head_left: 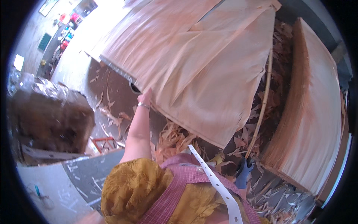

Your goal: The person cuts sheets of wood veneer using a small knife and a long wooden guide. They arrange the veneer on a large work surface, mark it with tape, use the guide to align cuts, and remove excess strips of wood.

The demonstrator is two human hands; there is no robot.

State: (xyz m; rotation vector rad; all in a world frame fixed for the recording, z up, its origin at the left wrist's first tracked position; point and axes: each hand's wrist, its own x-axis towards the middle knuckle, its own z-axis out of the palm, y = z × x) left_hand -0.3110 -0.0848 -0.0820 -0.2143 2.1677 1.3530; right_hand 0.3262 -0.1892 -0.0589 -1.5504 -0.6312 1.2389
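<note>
A broad stack of thin, pale wood veneer sheets [216, 74] fills the upper middle, its top sheet creased and wavy. My bare left hand [145, 97], with a band at the wrist, is closed at the stack's near left edge on the veneer sheet; some of its fingers are hidden. Low on the right, my right hand [244, 173] wears a blue-grey glove. It is closed around the lower end of a long, thin wooden stick [264, 100], which runs upward along the stack's right side.
A second veneer stack [313, 112] stands at the right, with torn scraps [278, 74] in the gap. More peelings [173, 140] lie on the floor near me. At the left is a brown, plastic-wrapped block [52, 115]. A white perforated strip [212, 175] crosses my front.
</note>
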